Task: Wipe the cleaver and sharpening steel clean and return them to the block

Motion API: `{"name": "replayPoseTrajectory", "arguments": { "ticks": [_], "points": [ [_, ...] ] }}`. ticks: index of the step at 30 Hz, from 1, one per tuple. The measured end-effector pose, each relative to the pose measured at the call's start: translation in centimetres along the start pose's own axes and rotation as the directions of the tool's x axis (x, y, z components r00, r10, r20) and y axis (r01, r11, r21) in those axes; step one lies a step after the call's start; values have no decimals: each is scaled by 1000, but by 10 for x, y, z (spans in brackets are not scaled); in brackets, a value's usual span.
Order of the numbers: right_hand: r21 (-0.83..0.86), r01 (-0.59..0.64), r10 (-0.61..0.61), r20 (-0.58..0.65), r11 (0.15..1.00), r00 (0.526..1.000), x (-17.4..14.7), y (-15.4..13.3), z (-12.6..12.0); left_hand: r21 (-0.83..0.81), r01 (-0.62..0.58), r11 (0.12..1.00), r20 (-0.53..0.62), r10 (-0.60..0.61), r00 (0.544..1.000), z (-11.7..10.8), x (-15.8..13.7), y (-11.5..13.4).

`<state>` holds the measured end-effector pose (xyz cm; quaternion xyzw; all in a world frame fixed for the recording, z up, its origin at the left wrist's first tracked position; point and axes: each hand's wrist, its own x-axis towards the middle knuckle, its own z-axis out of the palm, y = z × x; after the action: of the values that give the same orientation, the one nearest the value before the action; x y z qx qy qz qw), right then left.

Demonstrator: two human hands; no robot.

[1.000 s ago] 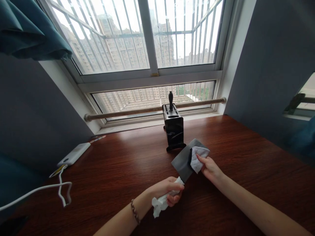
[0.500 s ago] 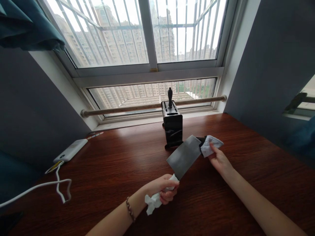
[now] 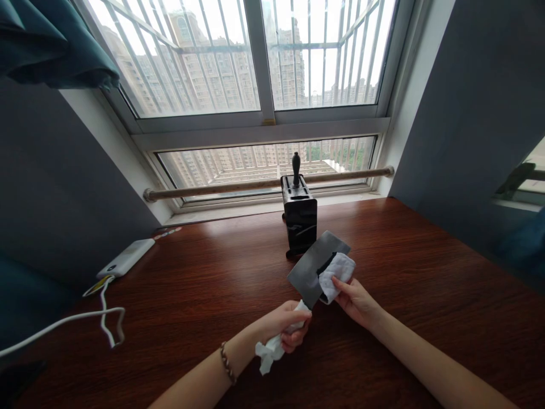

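Observation:
My left hand is wrapped round the handle of a cleaver, with a crumpled white tissue between palm and handle. The cleaver's wide grey blade points up and to the right, above the table. Against the lower right part of the blade lies a folded white cloth with a dark edge. My right hand pinches this cloth between thumb and fingers. Behind the blade stands a black knife block, and one dark knife handle sticks up from its top.
The brown wooden table reaches to the window sill. At the left lie a white power bank and a white cable. A horizontal rail crosses in front of the window. A blue curtain hangs at the upper left.
My right hand has moved the white cloth left and down, from beyond the blade's far edge onto the lower right part of the blade. My left hand still grips the handle.

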<state>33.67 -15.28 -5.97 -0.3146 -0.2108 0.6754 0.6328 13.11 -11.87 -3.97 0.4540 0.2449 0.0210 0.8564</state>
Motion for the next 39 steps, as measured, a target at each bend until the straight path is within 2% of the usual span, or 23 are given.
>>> {"name": "replayPoseTrajectory", "arguments": {
  "ticks": [5, 7, 12, 15, 19, 24, 27, 29, 32, 35, 39],
  "points": [
    [-74, -102, 109, 95, 992, 990, -16, 19, 13, 43, 17, 999, -69, -14, 998, 3, 2, -3],
    [-80, -116, 122, 79, 990, 989, -19, 25, 16, 80, 23, 997, -92, -16, 996, 3, 2, -5],
    [-108, -109, 109, 1, 988, 994, -13, 26, 11, 129, 55, 990, -49, -49, 998, 0, 0, -4],
    [-85, -72, 65, -81, 994, 995, -5, 15, 3, 171, 57, 984, -42, -50, 998, -4, -3, 0],
    [-51, -12, -1, -247, 999, 969, 13, -10, -14, 121, 69, 990, -13, -68, 998, -8, -4, 2],
    [-49, 66, -79, -323, 997, 943, 29, -48, -39, 99, 56, 993, 13, -57, 998, -9, -8, 6],
    [-98, 7, -33, -264, 995, 964, 27, -69, -48, 74, 91, 993, 45, -95, 994, -9, -14, 13],
    [-195, -68, 35, -169, 978, 985, 22, -79, -50, 62, 120, 991, 82, -125, 989, -11, -19, 18],
    [-346, -145, 127, -73, 927, 989, 15, -88, -52, 77, 154, 985, 129, -163, 978, -15, -22, 22],
    [-404, -168, 157, -59, 899, 986, 13, -90, -56, 84, 189, 978, 148, -200, 969, -18, -23, 22],
    [-435, -159, 134, -87, 886, 987, 16, -90, -66, 152, 224, 963, 146, -246, 958, -20, -21, 18]
  ]
}}
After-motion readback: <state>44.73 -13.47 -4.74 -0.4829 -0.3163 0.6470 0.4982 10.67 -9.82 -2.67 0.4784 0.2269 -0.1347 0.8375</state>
